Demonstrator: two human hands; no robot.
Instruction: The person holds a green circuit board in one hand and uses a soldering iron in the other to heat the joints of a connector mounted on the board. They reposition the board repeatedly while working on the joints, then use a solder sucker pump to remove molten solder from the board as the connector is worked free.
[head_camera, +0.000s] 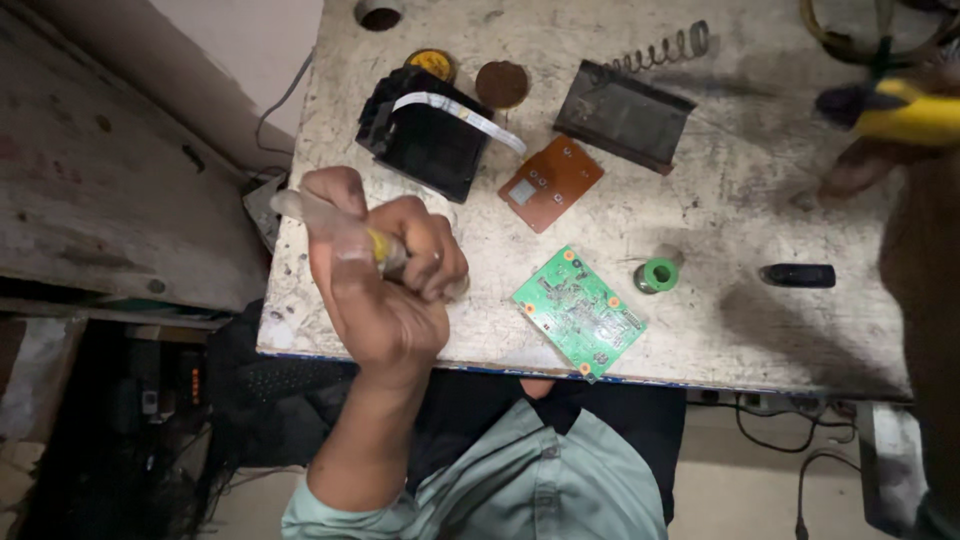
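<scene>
One left hand fisted round screwdriver near table edge; green board beside; right hand blurred, grip unclear.

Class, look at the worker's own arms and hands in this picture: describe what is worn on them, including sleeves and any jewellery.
The left hand is bare, with no glove, and the forearm is uncovered up to a pale green shirt sleeve ending near the elbow. A thin ring seems to sit on one finger. The right hand is blurred at the frame's edge; no glove shows, and its sleeve is out of view.

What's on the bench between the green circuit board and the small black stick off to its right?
In the head view, only a small green spool lies between the green circuit board and the black stick; otherwise bare benchtop.
</scene>
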